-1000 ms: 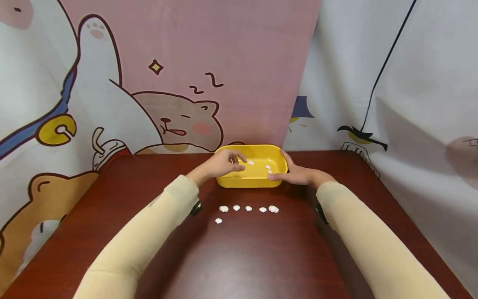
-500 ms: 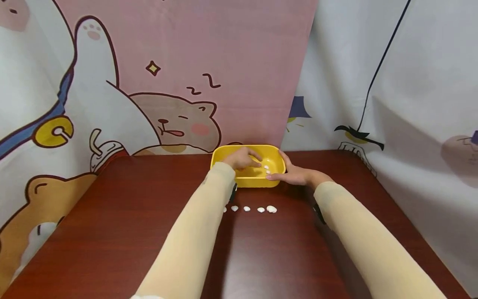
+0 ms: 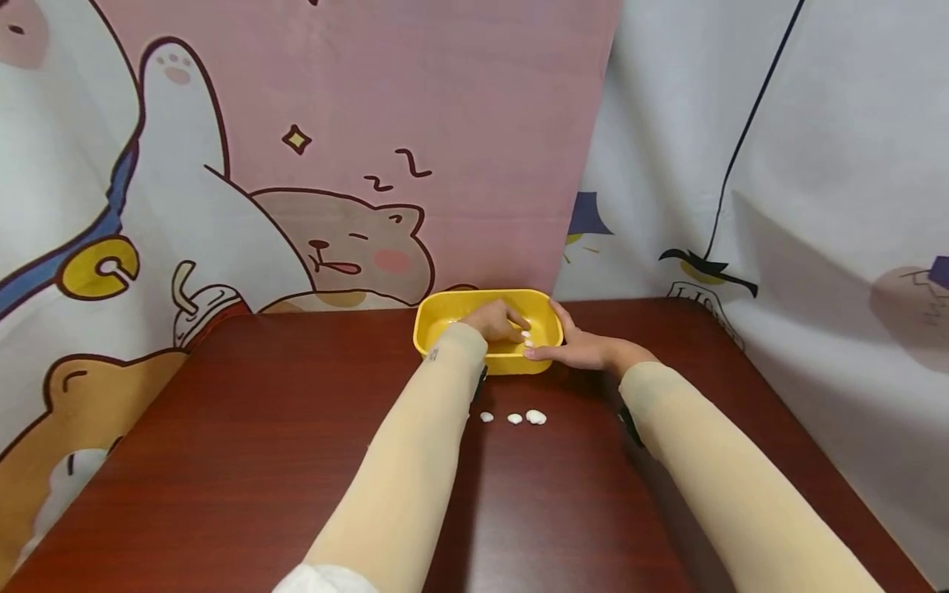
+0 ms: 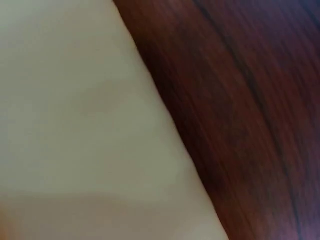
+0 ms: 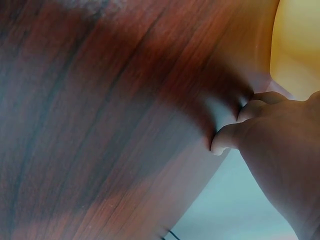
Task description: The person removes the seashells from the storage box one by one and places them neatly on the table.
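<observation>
Tub (image 3: 519,365) looks smooth, glossy plastic, table (image 3: 259,445) wood-grain w/ sheen, backdrop (image 3: 482,165) & sleeves (image 3: 415,461) matt cloth.

On my feed, the left hand (image 3: 497,319) has gone from over the tub's (image 3: 513,365) left end down inside it, just past its middle. Its fingers, parted earlier, now bend beside two shells (image 3: 525,334) toward the tub's right end; I can't tell if they touch. The sleeve (image 3: 411,469) has swung across in front of the tub, hiding the leftmost counter shells but for a sliver.
</observation>
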Demonstrator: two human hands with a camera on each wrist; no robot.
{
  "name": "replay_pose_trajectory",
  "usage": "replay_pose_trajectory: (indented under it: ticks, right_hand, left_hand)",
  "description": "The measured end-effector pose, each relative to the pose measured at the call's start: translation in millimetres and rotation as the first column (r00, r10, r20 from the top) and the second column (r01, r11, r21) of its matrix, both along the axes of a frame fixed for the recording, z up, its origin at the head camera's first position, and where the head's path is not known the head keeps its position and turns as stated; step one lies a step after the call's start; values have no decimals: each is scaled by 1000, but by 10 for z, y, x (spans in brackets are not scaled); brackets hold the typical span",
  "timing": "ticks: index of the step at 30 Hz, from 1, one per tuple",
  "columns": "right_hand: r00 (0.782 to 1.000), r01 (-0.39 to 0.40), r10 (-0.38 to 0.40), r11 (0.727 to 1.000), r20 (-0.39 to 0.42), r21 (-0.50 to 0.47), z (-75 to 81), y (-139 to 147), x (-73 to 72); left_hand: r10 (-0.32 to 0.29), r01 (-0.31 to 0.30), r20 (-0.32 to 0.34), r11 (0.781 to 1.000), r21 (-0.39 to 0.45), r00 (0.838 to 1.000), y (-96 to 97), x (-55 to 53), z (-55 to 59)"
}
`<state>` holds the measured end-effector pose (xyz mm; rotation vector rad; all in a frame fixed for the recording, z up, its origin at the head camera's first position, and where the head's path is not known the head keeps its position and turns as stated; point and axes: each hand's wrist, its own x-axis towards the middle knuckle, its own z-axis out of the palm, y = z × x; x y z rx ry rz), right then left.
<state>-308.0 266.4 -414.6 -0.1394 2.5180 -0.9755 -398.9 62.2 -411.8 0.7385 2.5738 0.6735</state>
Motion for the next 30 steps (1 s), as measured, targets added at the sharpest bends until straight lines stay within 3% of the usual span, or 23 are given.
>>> replay_pose_trajectory:
  ticks: [7,10,16,30]
  right_hand:
    - [1000,1,-1,1000,0,-5,-24,1,-19]
    - [1000,3,-3,1000,-11,-10,-16,13,-26]
    - [1000,-1,1,1000,-24,-7,-7,34,-39]
    - [1000,-16,16,1000,-21,-7,-20,1,-43]
  left_hand:
    - [40,-38,-31,997,63,999,6,-34,-77]
    - [30,-26,-45,996,90,999,7,-32,-73]
    - [-6,9,-56,999,48,998,57,-63,-55]
    - [-2,3,-17,999,48,1000,47,-29,-65]
